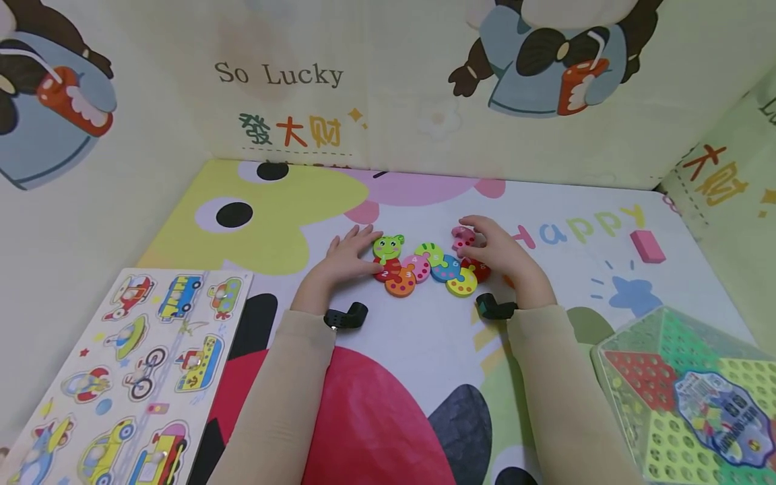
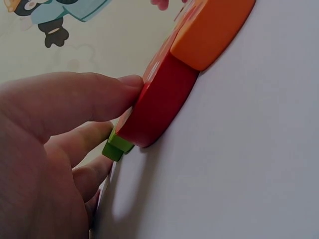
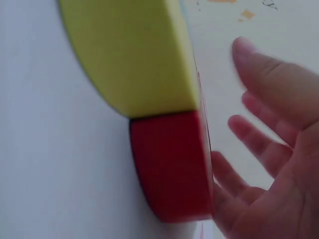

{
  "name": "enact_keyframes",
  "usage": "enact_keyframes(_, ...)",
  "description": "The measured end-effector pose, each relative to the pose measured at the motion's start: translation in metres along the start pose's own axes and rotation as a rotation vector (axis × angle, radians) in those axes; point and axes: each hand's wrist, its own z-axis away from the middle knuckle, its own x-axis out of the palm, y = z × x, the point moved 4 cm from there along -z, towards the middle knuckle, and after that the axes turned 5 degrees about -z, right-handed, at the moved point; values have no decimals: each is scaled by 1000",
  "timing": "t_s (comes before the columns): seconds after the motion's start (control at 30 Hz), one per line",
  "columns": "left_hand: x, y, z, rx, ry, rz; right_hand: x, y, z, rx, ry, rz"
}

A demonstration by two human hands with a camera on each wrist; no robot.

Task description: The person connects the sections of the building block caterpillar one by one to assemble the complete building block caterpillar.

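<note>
On the mat lies a caterpillar puzzle of several joined coloured pieces. Its green frog-like head sits at the left end above a red piece. My left hand rests against this end, thumb on the red piece and other fingers by the green head, spread rather than curled. Orange, pink, green, blue and yellow pieces run rightward to another red piece. A pink end piece stands above that one. My right hand is around this end, fingers loosely bent, thumb apart from the pieces in the right wrist view.
A vehicle picture board lies at the left. A clear-lidded box with coloured perforated panels stands at the lower right. A pink block lies at the back right. Printed walls rise behind the mat and at both sides.
</note>
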Motion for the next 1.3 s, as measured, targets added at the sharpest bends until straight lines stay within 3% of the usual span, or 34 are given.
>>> enact_keyframes(0.37,0,3,0,13,-8,-4,6,15,-9,38,-46,-21)
enact_keyframes(0.83,1,5,0,18,-7,-2,5,15,-8,29,36,5)
enact_keyframes(0.97,1,5,0,21,-8,-2,2,6,-5,-30,69,-3)
enact_keyframes(1.1,2,3,-1,16,-6,-3,0,-6,1,-72,66,-82)
enact_keyframes(1.3,2,2,0,6,-5,5,-6,-12,25,-24,-9,-195)
